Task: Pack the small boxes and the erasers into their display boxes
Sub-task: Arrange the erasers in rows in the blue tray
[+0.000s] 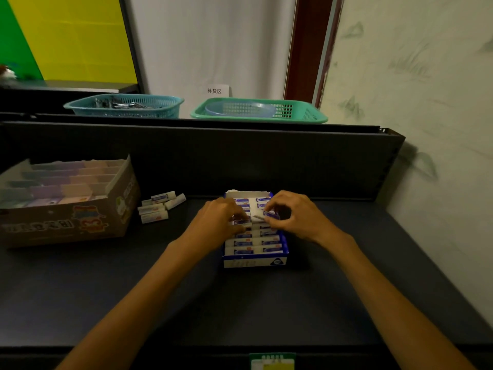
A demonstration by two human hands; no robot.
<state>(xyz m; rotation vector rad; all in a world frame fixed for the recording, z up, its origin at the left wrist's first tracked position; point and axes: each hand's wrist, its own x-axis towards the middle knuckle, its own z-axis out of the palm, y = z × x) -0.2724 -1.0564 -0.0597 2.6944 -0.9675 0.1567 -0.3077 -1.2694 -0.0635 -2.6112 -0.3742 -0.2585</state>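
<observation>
Hovering over the blue-and-white cardboard display box at the middle of the dark tabletop, both hands are busy. The right hand pinches a white eraser in a blue paper sleeve, tilted, its long axis running left to right, just above the rows. The left hand has its fingers curled down on the packed erasers; whether its grip holds one, I cannot tell. Packed erasers lie crosswise in two columns. Loose white sleeved erasers sit towards the left, beside a brown cardboard display box of pastel small boxes at the tabletop's left edge.
</observation>
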